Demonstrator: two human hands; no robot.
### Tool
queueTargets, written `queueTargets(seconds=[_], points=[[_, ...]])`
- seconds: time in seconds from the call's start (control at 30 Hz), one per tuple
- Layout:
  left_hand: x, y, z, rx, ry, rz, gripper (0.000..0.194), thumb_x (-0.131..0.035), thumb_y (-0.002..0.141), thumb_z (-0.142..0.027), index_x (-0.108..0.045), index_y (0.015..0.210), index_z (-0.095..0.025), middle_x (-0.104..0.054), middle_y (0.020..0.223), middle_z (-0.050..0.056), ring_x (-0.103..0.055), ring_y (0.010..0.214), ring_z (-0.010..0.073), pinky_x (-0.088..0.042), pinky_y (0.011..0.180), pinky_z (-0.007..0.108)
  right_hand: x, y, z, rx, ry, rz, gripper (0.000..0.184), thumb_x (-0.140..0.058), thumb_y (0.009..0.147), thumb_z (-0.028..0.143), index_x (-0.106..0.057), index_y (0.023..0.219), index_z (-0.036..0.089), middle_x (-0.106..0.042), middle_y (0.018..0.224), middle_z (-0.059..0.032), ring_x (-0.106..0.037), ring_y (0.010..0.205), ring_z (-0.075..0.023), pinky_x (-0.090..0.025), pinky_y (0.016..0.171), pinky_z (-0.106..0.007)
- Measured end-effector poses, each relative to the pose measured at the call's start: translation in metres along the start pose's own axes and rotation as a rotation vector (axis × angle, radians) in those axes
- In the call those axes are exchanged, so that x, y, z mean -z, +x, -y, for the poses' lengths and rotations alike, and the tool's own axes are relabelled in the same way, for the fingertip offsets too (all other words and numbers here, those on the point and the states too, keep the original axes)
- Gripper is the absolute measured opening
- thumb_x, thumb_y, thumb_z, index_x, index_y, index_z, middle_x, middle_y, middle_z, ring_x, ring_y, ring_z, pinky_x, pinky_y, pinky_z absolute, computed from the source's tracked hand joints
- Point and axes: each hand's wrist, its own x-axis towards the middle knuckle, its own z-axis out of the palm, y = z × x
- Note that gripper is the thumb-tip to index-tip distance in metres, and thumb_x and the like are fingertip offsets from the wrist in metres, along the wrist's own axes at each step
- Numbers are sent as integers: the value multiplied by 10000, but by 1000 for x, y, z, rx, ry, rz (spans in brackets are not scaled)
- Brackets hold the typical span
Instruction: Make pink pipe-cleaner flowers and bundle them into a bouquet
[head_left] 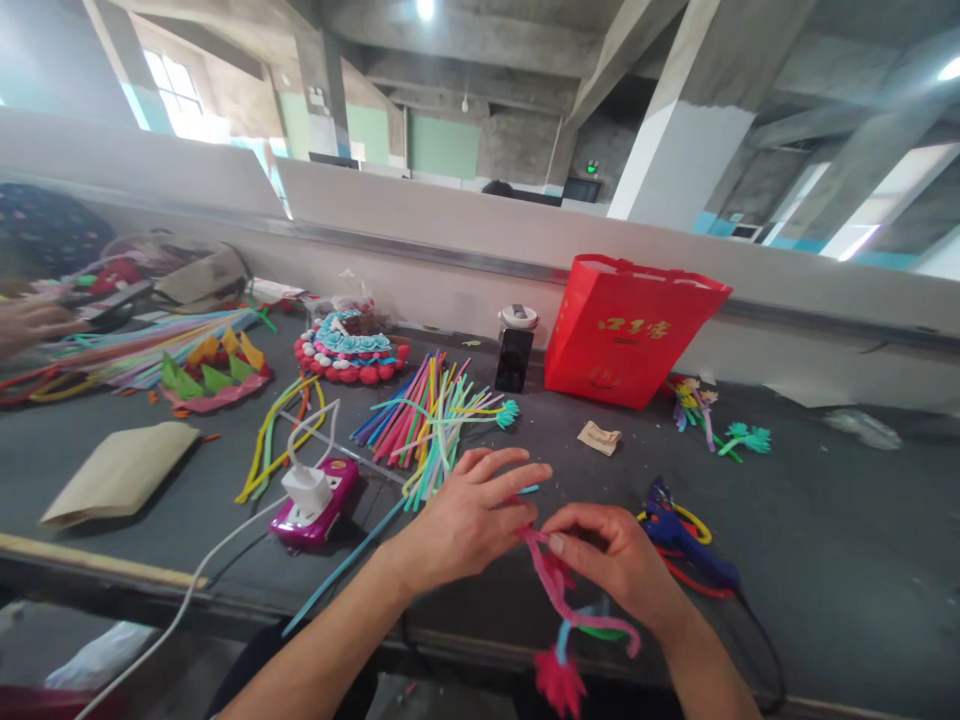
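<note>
Pink pipe cleaners (551, 590) run between my two hands above the front of the dark table. My left hand (472, 515) grips their upper end, its upper fingers stretched forward and its thumb mostly hidden. My right hand (615, 555) pinches the same fuzzy strand between thumb and forefinger. Below hangs a pink pipe-cleaner flower (559, 683) with a light blue stem, and a bit of green shows beside it. Right of my right hand lies a blue glue gun (686, 540) with a dark cord. A bundle of coloured pipe cleaners (427, 420) spreads out beyond my left hand.
A red gift bag (630, 335) and a phone (514, 360) stand by the partition. A purple power socket (315, 505) with a white charger sits left. Finished flowers (694, 405) lie right. At far left a co-worker's hand (34, 325) is near more pipe cleaners.
</note>
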Motion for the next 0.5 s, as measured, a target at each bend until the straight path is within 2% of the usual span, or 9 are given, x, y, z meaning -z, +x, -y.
queueTargets(seconds=[0.13,0.23,0.3,0.4,0.5], points=[[3,2,-4,-25,-225,66,212,-539,929,-273,-624,1096,-175,-703,1073,120,-600,1063,241,-397,934,378,8,-1,-3,-4,116,45,228,-695,829,363,-708,762,145,-585,665,10,-479,636,-109,-378,602,-220],[4,3,-10,56,-423,93,209,-548,921,-279,-622,1065,-145,-688,894,104,-628,841,193,-446,782,309,9,0,-6,-65,275,65,251,-735,795,383,-694,739,141,-545,620,25,-434,566,-82,-343,537,-200],[4,3,-14,145,-565,43,177,-566,916,-279,-627,1012,-144,-671,882,96,-618,810,174,-450,740,277,6,1,-8,-118,407,51,282,-762,764,408,-686,729,139,-510,579,38,-392,508,-63,-307,487,-188],[1,4,-20,297,-761,-110,132,-601,899,-271,-641,946,-154,-667,969,100,-614,890,175,-453,801,273,-2,4,-11,-145,570,-19,325,-799,712,434,-672,693,136,-452,516,59,-330,451,-47,-260,440,-178],[-6,5,-25,506,-999,-183,152,-640,872,-308,-647,887,-157,-664,915,73,-597,804,148,-457,740,258,-15,7,-17,-161,693,-76,328,-821,677,434,-658,651,150,-451,504,56,-353,448,-57,-287,432,-182]])
